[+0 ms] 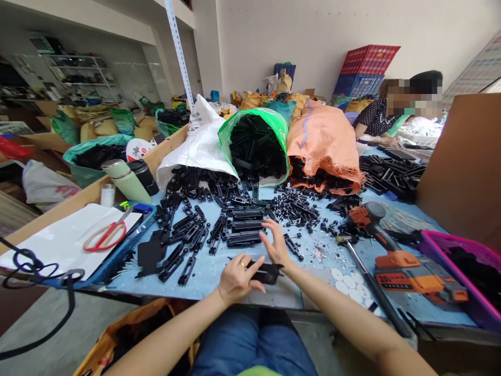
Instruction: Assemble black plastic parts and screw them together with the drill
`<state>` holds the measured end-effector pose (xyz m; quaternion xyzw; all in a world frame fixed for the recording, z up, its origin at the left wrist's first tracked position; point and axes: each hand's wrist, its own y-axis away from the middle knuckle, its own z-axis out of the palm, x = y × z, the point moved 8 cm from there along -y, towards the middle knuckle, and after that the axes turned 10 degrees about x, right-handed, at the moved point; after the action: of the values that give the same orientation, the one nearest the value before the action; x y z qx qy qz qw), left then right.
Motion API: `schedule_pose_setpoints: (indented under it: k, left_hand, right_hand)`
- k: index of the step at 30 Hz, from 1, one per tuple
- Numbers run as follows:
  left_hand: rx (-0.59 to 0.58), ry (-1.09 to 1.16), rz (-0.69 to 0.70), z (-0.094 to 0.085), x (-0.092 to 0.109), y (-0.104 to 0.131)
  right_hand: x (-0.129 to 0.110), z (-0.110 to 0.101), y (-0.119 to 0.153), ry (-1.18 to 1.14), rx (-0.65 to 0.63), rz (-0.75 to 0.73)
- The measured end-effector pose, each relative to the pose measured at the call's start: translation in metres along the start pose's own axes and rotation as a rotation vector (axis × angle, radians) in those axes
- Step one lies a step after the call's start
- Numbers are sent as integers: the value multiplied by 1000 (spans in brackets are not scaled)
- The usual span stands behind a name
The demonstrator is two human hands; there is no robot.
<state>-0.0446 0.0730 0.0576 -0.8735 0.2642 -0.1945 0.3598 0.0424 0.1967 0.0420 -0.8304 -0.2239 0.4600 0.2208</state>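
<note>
We're at a pale blue bench (207,282), scuffed and crowded, in a workshop with a plain wall (293,36) behind and a shelving rack (84,68) far off to the left. Red crates (368,58) sit on blue ones (358,84) at the back, and a co-worker (376,117) in dotted clothing leans in on the far right.

Across the bench, three sacks lie mouth-forward: a white sack (199,141), a green sack (276,122) and an orange sack (324,130), black parts showing at their openings. Over on the left, scissors (105,235) with reddish handles and a pale green flask (127,180). On the right it's tight — a hammer (366,274), an orange-and-grey cordless power tool (410,277), then a pink basket (462,241). Black brackets (246,224) lie in a row just beyond the hands, loose screws (297,206) beside them.

And here's the action: a black plastic part (269,273) at the near edge, dark and elongated, a slim projection at its right end. The left hand (237,277), ringed, pinches it, covering its left end; the right hand (277,245) is spread just above — whether it touches, I can't tell.
</note>
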Motion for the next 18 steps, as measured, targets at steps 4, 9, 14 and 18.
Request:
schedule_pose_setpoints:
  k: [4,9,14,18]
  left_hand:
    - [-283,-177,-26,35,-51,5]
    - [-321,-227,-115,42,-77,-4]
    - [-208,-398,-519,7,-179,-23]
    - [-179,-590,-975,-17,-293,-13]
  right_hand:
    - [60,30,-91,305,-195,94]
    - [103,90,-163,377,-232,243]
    - [139,123,-194,389,-193,432]
    - [153,116,-205,265,-140,531]
